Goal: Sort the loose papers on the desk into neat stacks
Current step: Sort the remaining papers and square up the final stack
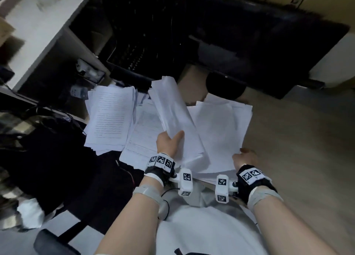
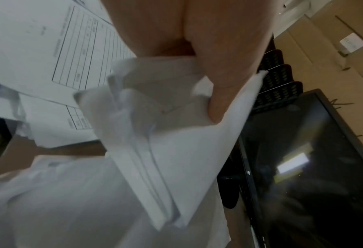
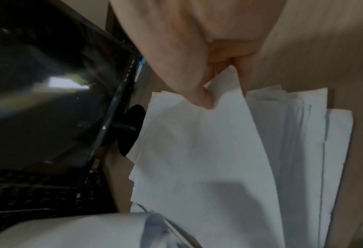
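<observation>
Head view: left hand [image 1: 169, 142] gripping bent sheaf [image 1: 172, 108] above tabletop [image 1: 288, 139]; right hand [image 1: 245, 156] pinching sheet [image 1: 217, 131] corner. Sheaf buckling, risking slipping, scattering over piles.

Matt white paper sheets [image 1: 217, 128], pale wood-look desk [image 1: 288, 139], glossy black monitor [image 3: 49, 83]

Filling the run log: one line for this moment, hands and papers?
left hand: grips lifted white paper sheaf | right hand: pinches blank white sheet on right pile | printed-text stack: left, on wooden desk
</observation>
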A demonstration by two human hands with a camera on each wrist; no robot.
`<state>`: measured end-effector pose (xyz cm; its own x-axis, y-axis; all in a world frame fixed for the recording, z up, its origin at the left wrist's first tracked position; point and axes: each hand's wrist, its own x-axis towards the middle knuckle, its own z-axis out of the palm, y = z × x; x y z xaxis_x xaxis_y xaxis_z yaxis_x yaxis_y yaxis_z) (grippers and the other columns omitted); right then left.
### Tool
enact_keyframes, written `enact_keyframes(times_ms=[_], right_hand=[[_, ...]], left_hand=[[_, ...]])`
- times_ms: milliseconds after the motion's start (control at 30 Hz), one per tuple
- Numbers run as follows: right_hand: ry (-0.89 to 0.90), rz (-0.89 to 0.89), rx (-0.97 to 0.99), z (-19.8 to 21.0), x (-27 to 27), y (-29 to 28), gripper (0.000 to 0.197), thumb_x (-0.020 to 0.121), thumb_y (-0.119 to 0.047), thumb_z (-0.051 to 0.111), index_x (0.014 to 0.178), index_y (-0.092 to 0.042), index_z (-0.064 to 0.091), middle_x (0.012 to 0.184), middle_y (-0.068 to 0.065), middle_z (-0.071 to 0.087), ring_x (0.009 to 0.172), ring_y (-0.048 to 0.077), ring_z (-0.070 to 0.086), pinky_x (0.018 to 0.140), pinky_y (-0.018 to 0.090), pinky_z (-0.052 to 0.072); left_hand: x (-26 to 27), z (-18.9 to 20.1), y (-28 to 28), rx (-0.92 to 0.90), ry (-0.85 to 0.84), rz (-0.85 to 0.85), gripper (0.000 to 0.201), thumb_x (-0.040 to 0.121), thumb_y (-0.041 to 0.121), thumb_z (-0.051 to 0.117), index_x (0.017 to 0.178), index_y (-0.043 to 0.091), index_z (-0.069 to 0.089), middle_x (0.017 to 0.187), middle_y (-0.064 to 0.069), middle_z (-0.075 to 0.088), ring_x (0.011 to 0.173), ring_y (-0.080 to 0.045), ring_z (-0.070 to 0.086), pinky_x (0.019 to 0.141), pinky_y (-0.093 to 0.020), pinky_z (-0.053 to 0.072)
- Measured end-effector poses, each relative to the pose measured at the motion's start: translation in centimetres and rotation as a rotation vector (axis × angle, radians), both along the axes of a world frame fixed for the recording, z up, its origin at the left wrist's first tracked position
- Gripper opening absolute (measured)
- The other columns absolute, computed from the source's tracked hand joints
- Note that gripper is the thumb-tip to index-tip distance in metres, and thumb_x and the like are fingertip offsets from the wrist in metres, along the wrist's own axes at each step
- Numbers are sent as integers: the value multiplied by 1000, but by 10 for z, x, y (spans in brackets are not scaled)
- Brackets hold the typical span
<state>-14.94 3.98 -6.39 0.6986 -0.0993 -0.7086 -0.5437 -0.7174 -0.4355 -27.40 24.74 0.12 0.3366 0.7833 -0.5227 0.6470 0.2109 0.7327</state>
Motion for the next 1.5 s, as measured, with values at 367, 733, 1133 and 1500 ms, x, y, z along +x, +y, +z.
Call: enact_keyframes(times_ms=[367, 733, 1133, 1500], right_hand=[[75, 210, 734, 81, 39, 52, 44, 84, -22, 78, 125, -19, 60, 123, -1, 66, 112, 15, 64, 90, 35, 53], [-298, 218, 689, 108, 34, 95, 38, 80, -16, 72, 113, -32, 62, 119, -10, 60, 116, 19, 61, 92, 43, 56], [-274, 205, 635, 134, -32, 150, 37, 79, -33, 68, 105, -8, 67, 99, 2, 71, 89, 21, 67, 77, 39, 55], [-430, 83, 551, 124, -77, 120, 23, 76, -36, 78, 72, -14, 75, 61, 3, 66, 57, 14, 52, 55, 29, 44]], left_hand=[[42, 31, -12, 63, -37, -47, 40, 77, 45, 81, 94, 10, 73, 82, 1, 68, 77, -17, 65, 72, -26, 49], [49, 66, 14, 34, -239, -152, 42, 95, 49, 60, 85, 10, 67, 73, 3, 66, 69, -14, 65, 50, -13, 44], [-10, 68, 77, 129, -225, -346, 38, 89, 35, 71, 69, 6, 60, 67, -8, 63, 62, -25, 58, 55, -30, 39], [-49, 57, 76, -28, -278, -218, 30, 89, 24, 73, 64, 17, 57, 71, -8, 64, 70, -21, 59, 67, -36, 53]])
